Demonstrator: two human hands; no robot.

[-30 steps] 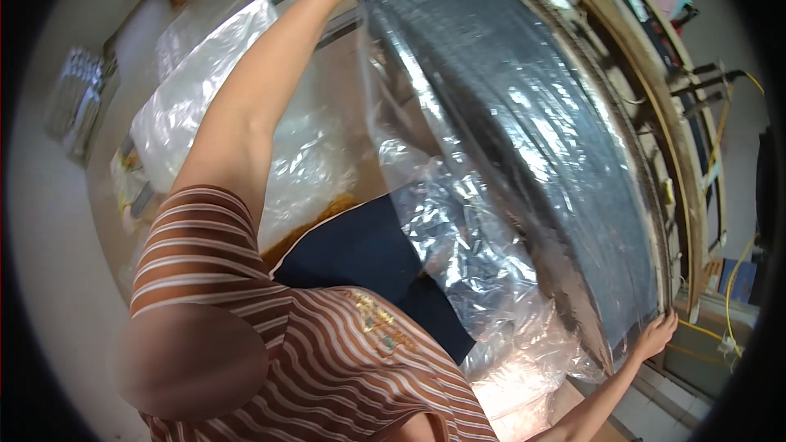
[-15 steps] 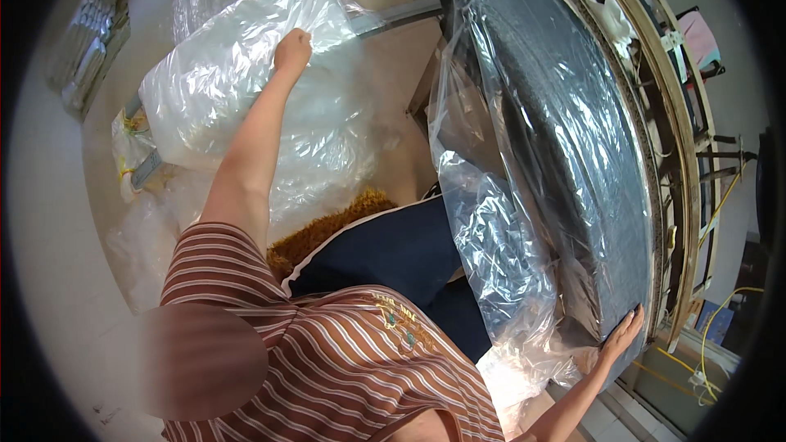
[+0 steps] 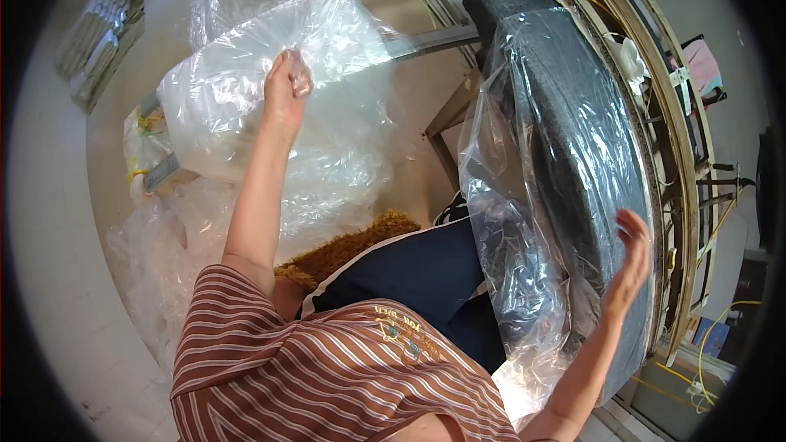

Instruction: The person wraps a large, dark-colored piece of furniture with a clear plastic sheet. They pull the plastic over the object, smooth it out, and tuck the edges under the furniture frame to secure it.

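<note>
On the left, my left hand (image 3: 288, 86) is closed on a large clear plastic sheet (image 3: 213, 102), and creases fan out from the grip. The sheet drapes over a grey metal bar and hangs in loose folds. To the right lies a long dark grey, fabric-like slab (image 3: 536, 127), its kind unclear. Clear plastic film (image 3: 512, 237) covers much of it and hangs crumpled off its near side. Over the slab's lower right part, my right hand (image 3: 629, 266) is open with curved fingers. It holds nothing; whether it touches the film I cannot tell.
A wooden frame (image 3: 679, 196) runs along the right, with yellow cords (image 3: 720, 323) beside it. Grey metal rails (image 3: 434, 37) cross at the back. A brown shaggy mat (image 3: 352, 250) is next to my leg. Packed clear bundles (image 3: 98, 41) lie at far left.
My right hand has come up from the slab's lower edge and moved farther along it. My left hand has turned and dropped slightly, still gripping the sheet. The whole view has shifted a little.
</note>
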